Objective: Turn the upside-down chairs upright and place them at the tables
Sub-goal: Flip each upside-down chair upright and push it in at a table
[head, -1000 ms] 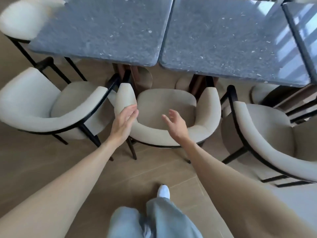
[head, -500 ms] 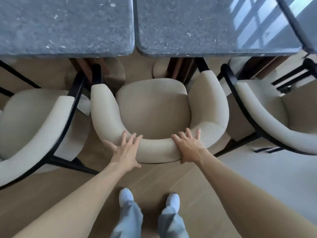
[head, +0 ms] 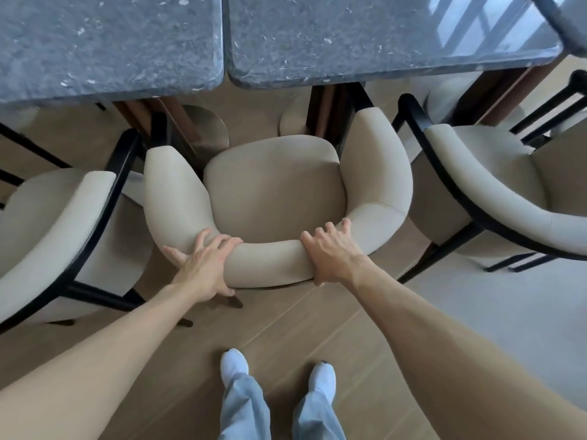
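A cream upholstered chair (head: 273,198) with a curved backrest stands upright right below me, its seat facing two dark stone tables, the left table (head: 104,46) and the right table (head: 381,36). My left hand (head: 203,262) grips the left part of the backrest, fingers over the top and thumb on the outside. My right hand (head: 333,252) grips the right part of the backrest the same way. The chair's front edge lies near the gap between the two tables.
A matching cream chair with a black frame (head: 54,230) stands close on the left, another (head: 495,192) close on the right. Wooden table legs (head: 327,112) sit just beyond the seat. My feet (head: 235,366) are on the wood floor behind the chair.
My hands went from hovering above the chair to resting on its backrest and now curl around it. I have stepped closer, and the view looks more steeply down.
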`<state>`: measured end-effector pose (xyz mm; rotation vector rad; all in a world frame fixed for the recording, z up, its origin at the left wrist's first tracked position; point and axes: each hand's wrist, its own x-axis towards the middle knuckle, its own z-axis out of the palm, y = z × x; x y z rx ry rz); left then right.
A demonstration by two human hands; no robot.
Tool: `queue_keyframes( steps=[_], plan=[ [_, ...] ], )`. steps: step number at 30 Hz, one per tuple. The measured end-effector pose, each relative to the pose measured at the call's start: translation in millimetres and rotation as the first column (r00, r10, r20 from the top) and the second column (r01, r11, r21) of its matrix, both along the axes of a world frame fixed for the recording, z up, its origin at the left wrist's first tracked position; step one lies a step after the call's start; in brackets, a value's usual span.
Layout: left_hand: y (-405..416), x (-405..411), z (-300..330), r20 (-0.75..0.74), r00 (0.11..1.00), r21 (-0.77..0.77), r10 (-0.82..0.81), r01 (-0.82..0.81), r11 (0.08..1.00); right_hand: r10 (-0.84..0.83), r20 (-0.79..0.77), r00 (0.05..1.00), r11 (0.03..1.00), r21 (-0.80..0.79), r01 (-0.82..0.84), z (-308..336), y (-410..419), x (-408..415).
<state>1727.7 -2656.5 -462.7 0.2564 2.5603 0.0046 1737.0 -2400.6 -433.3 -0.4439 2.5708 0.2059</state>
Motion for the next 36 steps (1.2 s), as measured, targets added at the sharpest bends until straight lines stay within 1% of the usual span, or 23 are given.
queue_keyframes(
  steps=[4, 7, 13, 17, 19, 21, 23, 24, 25, 26, 27, 28, 29, 30, 31, 32, 34, 36],
  plan=[
    [-4.3, 9.6, -4.8, -0.014, 0.999, 0.037, -0.040, 0.040, 0.999, -0.017, 0.033, 0.999, 1.000, 0.023, 0.017, 3.1, -0.3, 15.0],
    [-1.9, 16.2, -4.4, -0.001, 0.998, 0.026, -0.065, 0.065, 0.998, -0.039, 0.037, 0.999, 0.999, 0.014, 0.038, 3.0, 3.3, 31.4],
    [19.0, 31.2, -0.2, -0.005, 0.994, -0.012, -0.107, 0.107, 0.994, -0.051, 0.039, 0.998, 0.998, -0.023, 0.052, 2.7, 24.9, 50.4],
    [25.2, 34.8, 0.1, -0.019, 0.995, -0.017, -0.102, 0.101, 0.995, -0.061, 0.031, 0.998, 0.995, -0.081, 0.063, -3.0, 33.5, 52.3],
    [25.2, 33.4, 1.7, 0.003, 0.995, -0.020, -0.104, 0.104, 0.994, -0.075, 0.031, 0.997, 0.991, -0.111, 0.078, -5.7, 33.7, 52.7],
    [25.1, 29.7, 5.4, 0.064, 0.992, -0.016, -0.112, 0.114, 0.993, -0.094, 0.062, 0.994, 0.985, -0.138, 0.102, -5.5, 34.2, 54.4],
    [24.1, 25.4, 12.1, 0.126, 0.986, 0.027, -0.109, 0.107, 0.994, -0.128, 0.127, 0.984, 0.973, -0.174, 0.149, 1.0, 32.3, 52.2],
    [24.0, 23.5, 18.3, 0.143, 0.986, 0.082, -0.082, 0.071, 0.994, -0.170, 0.162, 0.972, 0.957, -0.209, 0.202, 8.6, 30.0, 49.5],
    [24.6, 22.5, 26.5, 0.140, 0.990, 0.163, -0.018, -0.005, 0.987, -0.234, 0.184, 0.955, 0.924, -0.262, 0.277, 18.6, 26.4, 46.0],
    [24.6, 20.9, 37.1, 0.131, 0.987, 0.272, 0.088, -0.122, 0.955, -0.309, 0.203, 0.929, 0.870, -0.334, 0.363, 30.8, 21.6, 41.1],
    [25.3, 19.2, 49.9, 0.146, 0.965, 0.409, 0.219, -0.261, 0.875, -0.379, 0.231, 0.896, 0.794, -0.417, 0.443, 44.4, 15.7, 35.9],
    [26.9, 18.6, 62.3, 0.187, 0.920, 0.551, 0.344, -0.388, 0.739, -0.434, 0.268, 0.860, 0.697, -0.505, 0.509, 58.6, 8.8, 32.0],
    [28.7, 17.5, 73.8, 0.236, 0.861, 0.667, 0.451, -0.481, 0.569, -0.471, 0.306, 0.827, 0.587, -0.592, 0.553, 72.6, 0.8, 27.0],
    [30.5, 17.0, 86.0, 0.273, 0.801, 0.744, 0.533, -0.527, 0.410, -0.489, 0.344, 0.802, 0.474, -0.667, 0.575, 86.9, -8.1, 22.5],
    [32.3, 16.2, 99.9, 0.285, 0.753, 0.796, 0.593, -0.531, 0.291, -0.495, 0.376, 0.783, 0.365, -0.728, 0.581, 100.8, -17.6, 19.0],
    [33.4, 14.2, 114.5, 0.285, 0.714, 0.841, 0.639, -0.506, 0.191, -0.499, 0.396, 0.771, 0.268, -0.775, 0.572, 114.1, -26.8, 15.3],
    [29.2, 14.4, 145.6, 0.287, 0.657, 0.915, 0.697, -0.403, 0.004, -0.503, 0.394, 0.769, 0.119, -0.850, 0.513, 140.5, -45.3, 11.6],
    [16.9, 18.4, 175.2, 0.321, 0.634, 0.942, 0.704, -0.289, -0.170, -0.509, 0.389, 0.768, -0.015, -0.896, 0.444, 164.7, -62.7, 9.6]
  ],
)
